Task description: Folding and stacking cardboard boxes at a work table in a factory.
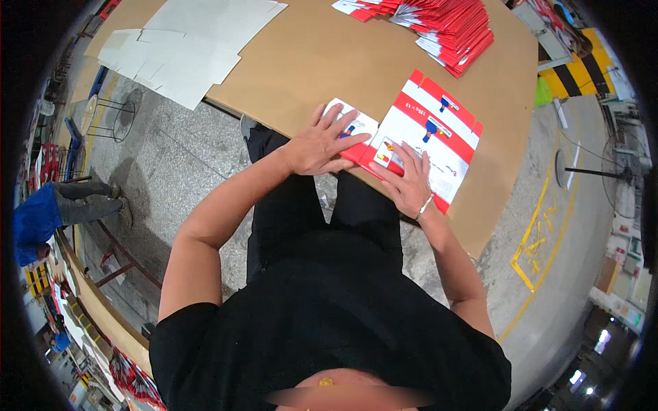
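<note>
A flat red-and-white printed carton [449, 154] lies at the near edge of the brown tabletop, its main panel tilted to the right and small red tabs along its far end. My left hand [321, 142] rests on the carton's smaller left panel [358, 123], fingers spread, with the thumb by the near edge. Just to the right, my right hand [409, 179] lies on the lower part of the main panel with fingers stretched out. A bracelet circles the right wrist. What is under both palms is hidden.
A dense pile of red-and-white folded cartons [445, 31] sits at the far side of the brown table [301, 61]. Plain grey-white cardboard sheets [188, 44] overhang its left edge. On the far left stands a person in blue [38, 219]; a thin-legged stand [579, 170] is at right.
</note>
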A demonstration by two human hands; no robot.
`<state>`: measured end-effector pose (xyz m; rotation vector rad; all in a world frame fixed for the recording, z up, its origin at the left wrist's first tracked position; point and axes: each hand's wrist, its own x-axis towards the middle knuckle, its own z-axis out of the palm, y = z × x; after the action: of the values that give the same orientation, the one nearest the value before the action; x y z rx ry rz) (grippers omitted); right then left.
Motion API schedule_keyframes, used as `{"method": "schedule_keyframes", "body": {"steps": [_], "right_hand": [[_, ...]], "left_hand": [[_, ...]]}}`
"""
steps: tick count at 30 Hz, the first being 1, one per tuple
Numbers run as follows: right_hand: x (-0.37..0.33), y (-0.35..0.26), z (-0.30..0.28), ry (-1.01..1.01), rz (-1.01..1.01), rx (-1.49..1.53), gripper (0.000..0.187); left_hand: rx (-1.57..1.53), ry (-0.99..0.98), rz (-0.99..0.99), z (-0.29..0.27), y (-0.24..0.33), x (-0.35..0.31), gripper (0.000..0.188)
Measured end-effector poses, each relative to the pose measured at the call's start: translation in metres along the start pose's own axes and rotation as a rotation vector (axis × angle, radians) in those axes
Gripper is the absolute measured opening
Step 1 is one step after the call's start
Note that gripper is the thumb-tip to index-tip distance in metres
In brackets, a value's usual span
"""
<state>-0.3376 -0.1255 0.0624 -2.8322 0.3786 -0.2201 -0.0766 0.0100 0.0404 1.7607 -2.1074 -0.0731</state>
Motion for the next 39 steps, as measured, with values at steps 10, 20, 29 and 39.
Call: {"method": "schedule_keyframes", "body": {"steps": [10,20,29,39], "right_hand": [[0.003,-0.001,0.004,-0.012,-0.014,0.067,0.037],[0.005,-0.001,0.014,0.037,0.051,0.015,0.052],[0.005,-0.003,0.018,0.036,0.056,0.02,0.05],[0.007,0.0,0.02,0.052,0.068,0.002,0.049]], "left_hand": [[0.23,-0.085,-0.222,0.015,0.01,0.01,0.052],[0.306,0.028,-0.179,0.016,0.016,0.017,0.052],[0.478,0.008,-0.339,0.031,0.042,0.039,0.053],[0.377,-0.063,-0.323,0.005,0.068,0.028,0.053]]}}
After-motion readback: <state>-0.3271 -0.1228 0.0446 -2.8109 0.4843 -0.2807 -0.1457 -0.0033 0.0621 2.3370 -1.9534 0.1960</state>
